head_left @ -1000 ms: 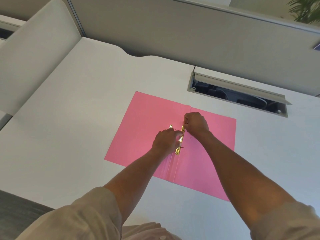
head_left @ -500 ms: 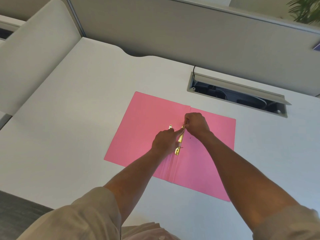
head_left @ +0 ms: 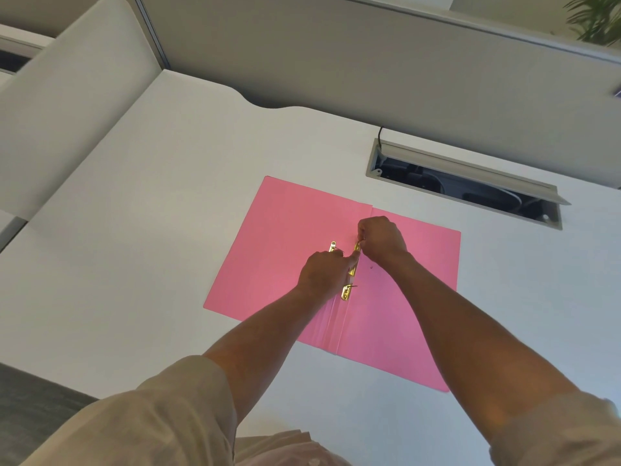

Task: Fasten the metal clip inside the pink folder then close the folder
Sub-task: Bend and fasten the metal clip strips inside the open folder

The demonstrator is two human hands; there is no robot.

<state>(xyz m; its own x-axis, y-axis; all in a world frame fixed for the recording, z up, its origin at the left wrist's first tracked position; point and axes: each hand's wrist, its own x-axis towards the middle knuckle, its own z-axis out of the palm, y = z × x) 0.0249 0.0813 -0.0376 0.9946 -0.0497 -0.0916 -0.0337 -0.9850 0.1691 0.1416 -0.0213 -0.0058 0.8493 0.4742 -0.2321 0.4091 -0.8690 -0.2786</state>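
A pink folder (head_left: 285, 250) lies open and flat on the white desk. Along its spine crease runs a gold metal clip (head_left: 349, 280). A second loose gold bar (head_left: 332, 246) lies just left of it, partly hidden behind my left hand. My left hand (head_left: 324, 275) rests on the folder with its index finger pressing on the clip's upper part. My right hand (head_left: 381, 237) pinches the clip's far end between thumb and fingers. The clip's near end with a thin prong shows below my left hand.
A white desk (head_left: 134, 264) carries the folder. An open cable tray (head_left: 463, 183) is sunk into the desk behind the folder at right. Grey partition walls (head_left: 336, 55) stand at the back and left. A plant shows at top right.
My left index finger has stretched forward onto the clip's upper part. My right hand stays at the clip's far end, barely shifted.
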